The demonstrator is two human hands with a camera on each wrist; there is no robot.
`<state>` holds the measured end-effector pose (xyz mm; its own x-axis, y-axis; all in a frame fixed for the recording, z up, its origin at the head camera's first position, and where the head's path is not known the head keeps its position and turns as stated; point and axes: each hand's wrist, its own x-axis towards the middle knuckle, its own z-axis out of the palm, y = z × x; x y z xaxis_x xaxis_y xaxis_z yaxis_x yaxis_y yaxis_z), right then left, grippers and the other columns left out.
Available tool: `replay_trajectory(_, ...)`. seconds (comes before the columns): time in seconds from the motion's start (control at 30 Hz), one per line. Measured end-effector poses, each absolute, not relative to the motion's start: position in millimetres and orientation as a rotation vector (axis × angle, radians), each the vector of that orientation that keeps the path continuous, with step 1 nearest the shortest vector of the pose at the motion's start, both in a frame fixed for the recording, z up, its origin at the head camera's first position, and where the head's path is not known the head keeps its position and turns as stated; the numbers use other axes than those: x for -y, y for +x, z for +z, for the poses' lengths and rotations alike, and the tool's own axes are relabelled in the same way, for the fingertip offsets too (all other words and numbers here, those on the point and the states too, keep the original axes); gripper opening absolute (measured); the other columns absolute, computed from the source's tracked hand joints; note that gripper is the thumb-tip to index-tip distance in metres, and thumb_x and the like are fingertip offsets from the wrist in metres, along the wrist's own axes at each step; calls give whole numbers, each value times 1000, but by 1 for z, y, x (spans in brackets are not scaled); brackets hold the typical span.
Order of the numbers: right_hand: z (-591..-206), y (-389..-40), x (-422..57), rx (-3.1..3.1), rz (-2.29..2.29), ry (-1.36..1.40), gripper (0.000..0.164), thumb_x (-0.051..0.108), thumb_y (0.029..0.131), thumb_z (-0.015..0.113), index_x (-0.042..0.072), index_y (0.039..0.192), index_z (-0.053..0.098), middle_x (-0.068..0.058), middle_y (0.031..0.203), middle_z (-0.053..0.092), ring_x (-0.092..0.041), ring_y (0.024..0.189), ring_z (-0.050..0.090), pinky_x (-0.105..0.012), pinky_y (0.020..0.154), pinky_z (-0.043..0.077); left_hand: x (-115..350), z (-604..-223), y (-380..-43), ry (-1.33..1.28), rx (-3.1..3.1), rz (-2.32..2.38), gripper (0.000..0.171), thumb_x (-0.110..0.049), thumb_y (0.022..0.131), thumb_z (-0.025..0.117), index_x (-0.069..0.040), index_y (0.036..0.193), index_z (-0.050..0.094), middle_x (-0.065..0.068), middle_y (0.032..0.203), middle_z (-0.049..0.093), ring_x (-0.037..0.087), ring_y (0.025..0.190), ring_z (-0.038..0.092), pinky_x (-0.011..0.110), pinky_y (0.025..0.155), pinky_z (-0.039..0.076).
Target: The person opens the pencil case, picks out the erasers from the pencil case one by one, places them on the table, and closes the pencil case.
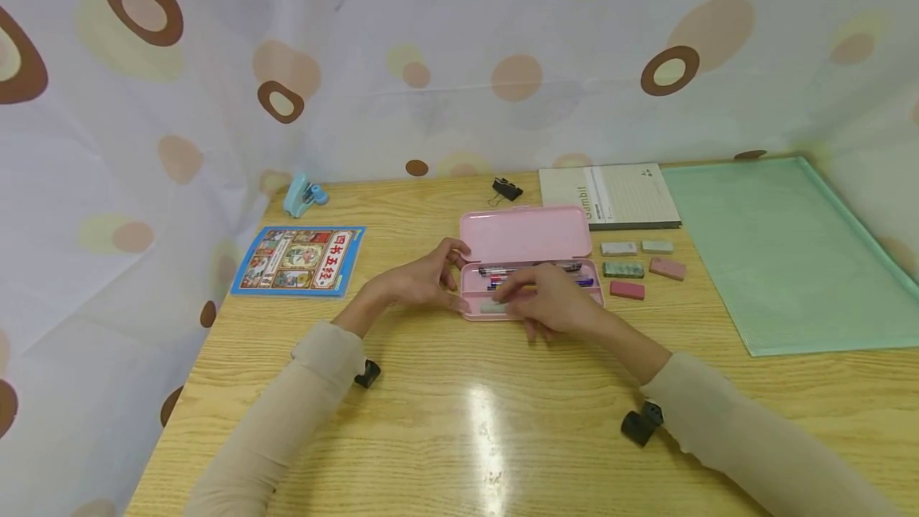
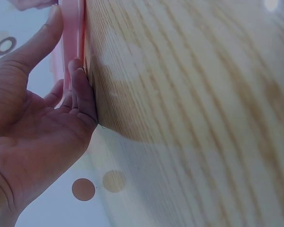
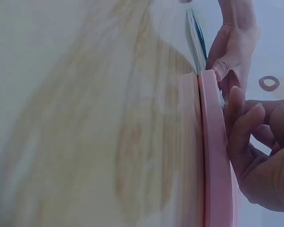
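Observation:
An open pink pencil case (image 1: 524,234) lies on the wooden table, its lid folded back. Several pens (image 1: 583,282) lie in the rear compartment. A pale eraser (image 1: 491,307) sits at the left of the front compartment. My left hand (image 1: 431,278) grips the case's left end; the left wrist view shows the thumb at the upper edge and the other fingers low along the side. Over the front compartment, my right hand (image 1: 556,297) pinches the eraser with thumb and index finger. Its other fingers hang beyond the front wall, as the right wrist view shows.
Several erasers (image 1: 623,270) lie right of the case. Behind are a notebook (image 1: 632,194) and a black binder clip (image 1: 507,188). A blue booklet (image 1: 300,260) and a light-blue hole punch (image 1: 300,196) are at left, a green mesh pouch (image 1: 804,262) at right.

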<state>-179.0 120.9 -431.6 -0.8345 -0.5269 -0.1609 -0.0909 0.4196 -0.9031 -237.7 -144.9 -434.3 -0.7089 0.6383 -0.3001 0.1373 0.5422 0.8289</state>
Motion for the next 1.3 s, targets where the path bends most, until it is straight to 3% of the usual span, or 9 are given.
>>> replay_trajectory(0.47,-432,-181,-135,-2285,-1491,-332,14,7,94,68,9,104,79,-12,65,65,-16,41,49,-29,41,43,144,-435,-237,615,-2179,1117,86,-14,88,86,-13,149,26,11,135,42,23,104,52,31,92,45)
replay_trajectory(0.97,-419,-180,-229,-2181,-1676,-28,33,12,98,72,-8,123,65,-5,71,65,-12,52,51,-27,44,39,144,-433,-237,628,-2192,1101,85,-13,88,85,-11,149,26,12,135,41,23,103,51,30,91,44)
replay_trajectory(1.13,-422,-173,-274,-2211,-1724,51,26,15,99,72,0,120,69,-2,76,68,-12,55,57,-29,44,41,143,-431,-236,633,-2197,1098,86,-11,87,86,-11,149,26,11,135,41,23,103,51,31,91,44)
replay_trajectory(1.3,-428,-165,-312,-2195,-1771,107,20,17,100,72,7,118,74,6,99,78,-13,59,60,-35,44,36,143,-431,-235,622,-2198,1108,86,-11,87,86,-10,149,26,12,134,42,22,102,51,30,91,44)
